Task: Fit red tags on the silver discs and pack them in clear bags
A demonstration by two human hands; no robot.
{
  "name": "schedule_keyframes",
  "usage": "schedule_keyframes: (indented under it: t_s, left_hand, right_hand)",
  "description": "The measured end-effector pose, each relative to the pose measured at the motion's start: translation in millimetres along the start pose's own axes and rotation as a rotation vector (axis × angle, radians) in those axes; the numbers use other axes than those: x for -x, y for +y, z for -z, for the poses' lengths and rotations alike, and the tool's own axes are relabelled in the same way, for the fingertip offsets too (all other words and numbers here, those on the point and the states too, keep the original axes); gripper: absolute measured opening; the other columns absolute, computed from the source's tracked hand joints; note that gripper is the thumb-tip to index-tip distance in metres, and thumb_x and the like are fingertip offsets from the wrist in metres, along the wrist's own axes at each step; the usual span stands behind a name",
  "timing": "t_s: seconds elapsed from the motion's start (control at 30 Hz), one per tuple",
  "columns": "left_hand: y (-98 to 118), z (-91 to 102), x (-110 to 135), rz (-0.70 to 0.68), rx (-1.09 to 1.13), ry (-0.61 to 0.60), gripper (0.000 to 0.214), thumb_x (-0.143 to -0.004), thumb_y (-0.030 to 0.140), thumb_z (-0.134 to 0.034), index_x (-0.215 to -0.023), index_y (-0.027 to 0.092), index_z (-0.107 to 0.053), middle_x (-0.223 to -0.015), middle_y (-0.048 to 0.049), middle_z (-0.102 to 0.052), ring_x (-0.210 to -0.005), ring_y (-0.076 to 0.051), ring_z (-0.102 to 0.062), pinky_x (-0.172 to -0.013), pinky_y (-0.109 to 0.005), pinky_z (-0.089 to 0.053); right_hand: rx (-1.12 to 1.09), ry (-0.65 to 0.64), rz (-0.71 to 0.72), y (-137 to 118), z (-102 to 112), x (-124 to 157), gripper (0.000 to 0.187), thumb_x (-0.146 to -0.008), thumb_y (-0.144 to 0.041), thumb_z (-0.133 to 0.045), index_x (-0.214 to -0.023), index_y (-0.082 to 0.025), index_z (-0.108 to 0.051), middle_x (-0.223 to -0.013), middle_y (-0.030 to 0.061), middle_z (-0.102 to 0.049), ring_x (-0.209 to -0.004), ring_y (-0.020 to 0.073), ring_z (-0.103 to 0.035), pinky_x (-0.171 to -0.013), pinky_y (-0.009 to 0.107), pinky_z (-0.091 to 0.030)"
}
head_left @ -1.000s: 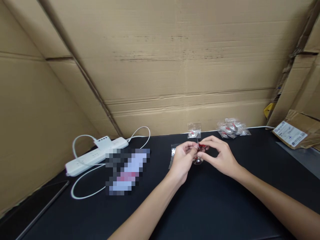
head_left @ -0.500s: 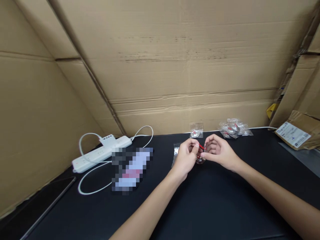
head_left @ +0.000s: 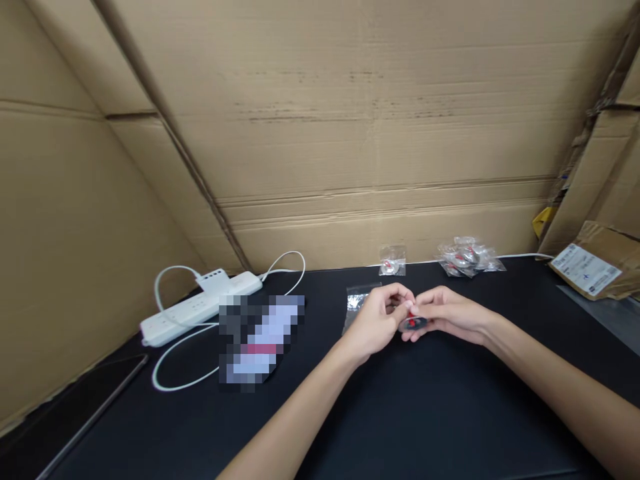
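Observation:
A small round clear disc with a red cord (head_left: 413, 324) is between my two hands, above the black tabletop. My left hand (head_left: 383, 320) is closed, its thumb and forefinger pinching at the red cord. My right hand (head_left: 445, 313) is closed around the disc's right side, with its thumb on top near the cord and other fingers underneath. My fingertips meet and hide part of the cord. A clear plastic bag (head_left: 356, 301) lies just behind my left hand, partly covered by it.
Behind my hands lies one bagged disc (head_left: 393, 265), with a pile of bagged discs (head_left: 467, 259) farther right. A white power strip (head_left: 200, 308) with looping cables and a blurred-out object (head_left: 267, 340) are at the left. A cardboard package (head_left: 595, 263) sits far right. Cardboard walls (head_left: 350, 133) enclose the table.
My hands have come together, my right hand moving down and turning. The disc is now raised between my fingers and tilted, and more of the plastic bag shows.

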State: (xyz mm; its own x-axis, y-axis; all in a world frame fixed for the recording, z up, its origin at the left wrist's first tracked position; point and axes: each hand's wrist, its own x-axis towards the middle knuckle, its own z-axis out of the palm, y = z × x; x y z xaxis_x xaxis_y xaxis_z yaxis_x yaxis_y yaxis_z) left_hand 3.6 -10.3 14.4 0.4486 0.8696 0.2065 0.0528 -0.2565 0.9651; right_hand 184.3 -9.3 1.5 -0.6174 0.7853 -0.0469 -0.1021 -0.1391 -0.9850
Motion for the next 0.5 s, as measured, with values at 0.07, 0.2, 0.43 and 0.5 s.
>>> schedule_keyframes:
  t_s: [0.07, 0.2, 0.43, 0.5]
  left_hand:
    - [0, 0.4, 1, 0.013, 0.011, -0.072, 0.012, -0.082, 0.027, -0.063, -0.078, 0.016, -0.063, -0.072, -0.0019, -0.059, -0.065, -0.014, -0.056, -0.062, -0.026, -0.045]
    - [-1, 0.5, 0, -0.019, 0.004, -0.063, 0.015, -0.082, 0.03, -0.064, -0.077, 0.016, -0.064, -0.071, -0.0022, -0.06, -0.064, -0.013, -0.055, -0.061, -0.025, -0.044]
    - [-4, 16.9, -6, -0.112, -0.363, 0.333, 0.015, -0.085, 0.031, -0.058, -0.086, 0.018, -0.066, -0.073, -0.0032, -0.064, -0.064, -0.016, -0.057, -0.06, -0.026, -0.043]
    - [-5, 19.6, -4, -0.139, -0.579, 0.31, 0.014, -0.083, 0.031, -0.06, -0.084, 0.018, -0.066, -0.072, -0.0033, -0.063, -0.064, -0.017, -0.057, -0.061, -0.027, -0.042]
  right_hand:
    - [0.046, -0.001, 0.0, -1, 3, 2, 0.025, -0.074, -0.034, -0.079, -0.087, -0.013, -0.074, -0.086, 0.0071, -0.074, -0.085, 0.0204, -0.07, -0.086, 0.039, -0.054]
    - [0.121, 0.016, 0.035, -5, 6, 4, 0.018, -0.075, -0.03, -0.077, -0.079, -0.014, -0.072, -0.076, 0.0033, -0.069, -0.069, 0.0128, -0.063, -0.064, 0.026, -0.052]
    - [-0.046, 0.256, 0.149, -5, 13, -4, 0.023, -0.075, -0.032, -0.076, -0.076, -0.015, -0.059, -0.065, -0.0013, -0.061, -0.049, 0.0083, -0.051, -0.05, 0.024, -0.044]
    - [-0.06, 0.339, 0.162, 0, 19, -7, 0.025, -0.075, -0.032, -0.076, -0.075, -0.015, -0.057, -0.065, -0.0003, -0.061, -0.05, 0.0084, -0.052, -0.051, 0.024, -0.044]
